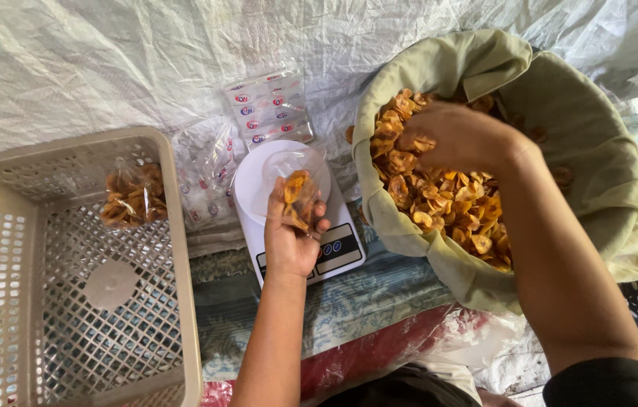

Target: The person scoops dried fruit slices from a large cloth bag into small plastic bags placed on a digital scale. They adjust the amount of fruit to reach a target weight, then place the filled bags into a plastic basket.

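My left hand (290, 234) holds a small clear plastic bag (294, 185) partly filled with golden fried chips, over a white kitchen scale (247, 188). My right hand (458, 136) reaches into a large bowl lined with pale green cloth (583, 120) and closes on a handful of the chips (455, 200) heaped inside it.
A beige perforated plastic basket (176, 249) on the left holds one filled bag of chips (132, 197). A stack of empty printed bags (268, 109) lies behind the scale, more loose bags (206, 181) beside it. White woven sheeting (108, 60) covers the ground.
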